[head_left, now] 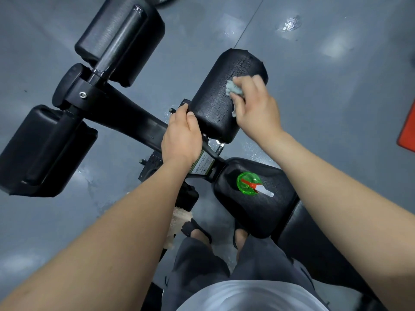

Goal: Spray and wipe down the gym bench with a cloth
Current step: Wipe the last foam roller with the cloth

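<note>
A pale shirt [251,297] and grey shorts [224,261] fill the bottom edge, with two sandalled feet [199,234] on the grey floor [336,90] just beyond them. Both bare forearms reach forward from the lower corners. To the right of the feet lies the black seat [269,212] of the bench, and a green spray bottle [249,184] stands upright on its front part, its white nozzle pointing right; no hand touches it. A tan rag [177,218] lies on the floor by the left foot. Farther on, the left hand [182,135] rests on the black frame [134,117], its fingers curled around the near-left end of a roller pad [215,102], gripping it. The right hand [256,108] presses down on the right side of that same pad, fingers bent and closed over a pale blue-grey cloth [233,89], which bunches out under the fingertips and lies flat against the pad's surface. The pad looks wet, beaded with droplets. Beyond and to the left, two more pads sit on the frame's far arm: one [42,151] at left, another [116,39] at the top. Wet patches shine on the floor at upper right, and an orange mat [407,133] shows at the right edge.
</note>
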The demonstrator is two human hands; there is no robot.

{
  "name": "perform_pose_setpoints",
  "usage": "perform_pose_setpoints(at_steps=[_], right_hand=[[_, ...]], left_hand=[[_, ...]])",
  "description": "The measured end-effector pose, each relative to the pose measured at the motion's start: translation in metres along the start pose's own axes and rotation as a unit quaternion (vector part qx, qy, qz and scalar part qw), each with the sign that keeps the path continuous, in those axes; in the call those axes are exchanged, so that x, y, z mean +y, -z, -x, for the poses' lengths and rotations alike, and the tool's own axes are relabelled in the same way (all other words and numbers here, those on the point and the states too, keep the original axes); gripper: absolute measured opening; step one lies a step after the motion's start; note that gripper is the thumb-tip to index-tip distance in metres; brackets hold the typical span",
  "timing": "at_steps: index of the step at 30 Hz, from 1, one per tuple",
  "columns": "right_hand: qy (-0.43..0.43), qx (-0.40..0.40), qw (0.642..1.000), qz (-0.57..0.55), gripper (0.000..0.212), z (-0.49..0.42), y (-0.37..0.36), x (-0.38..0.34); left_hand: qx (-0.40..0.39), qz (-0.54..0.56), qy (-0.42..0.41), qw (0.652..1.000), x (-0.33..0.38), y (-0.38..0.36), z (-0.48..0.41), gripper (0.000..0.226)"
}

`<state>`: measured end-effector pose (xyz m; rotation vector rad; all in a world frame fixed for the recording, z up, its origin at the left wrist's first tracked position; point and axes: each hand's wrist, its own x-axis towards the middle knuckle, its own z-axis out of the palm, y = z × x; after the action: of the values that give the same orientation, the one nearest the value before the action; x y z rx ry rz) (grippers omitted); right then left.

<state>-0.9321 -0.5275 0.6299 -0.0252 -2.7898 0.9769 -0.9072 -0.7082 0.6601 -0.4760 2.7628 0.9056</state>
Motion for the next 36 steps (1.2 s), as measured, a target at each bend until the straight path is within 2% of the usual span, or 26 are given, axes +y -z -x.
perform_pose_setpoints(at_steps=[7,14,19,23,30,36], right_hand=[[-0.031,-0.014,0.999,-0.029,0.028,0.025,-0.002,0.019],[-0.091,0.027,0.995,-0.027,0.029,-0.029,0.013,0.022],[-0.116,0.028,0.993,-0.004,0.031,-0.060,0.018,0.022],[-0.096,0.031,0.995,-0.007,0.030,-0.057,0.015,0.018],[0.024,-0.004,1.000,-0.004,0.028,-0.012,0.005,0.012],[-0.042,0.001,0.999,0.030,0.029,-0.063,0.018,0.013]], left_hand=[[-0.004,0.004,0.001,1.000,0.000,0.001,0.001,0.050],[0.002,-0.001,-0.002,1.000,-0.001,-0.001,-0.001,0.048],[0.003,-0.003,-0.005,1.000,-0.002,-0.001,-0.001,0.047],[0.004,-0.004,-0.006,1.000,-0.003,-0.001,-0.002,0.046],[-0.001,-0.003,-0.002,1.000,-0.003,-0.002,-0.002,0.046],[0.002,-0.005,0.000,1.000,-0.003,-0.002,-0.003,0.046]])
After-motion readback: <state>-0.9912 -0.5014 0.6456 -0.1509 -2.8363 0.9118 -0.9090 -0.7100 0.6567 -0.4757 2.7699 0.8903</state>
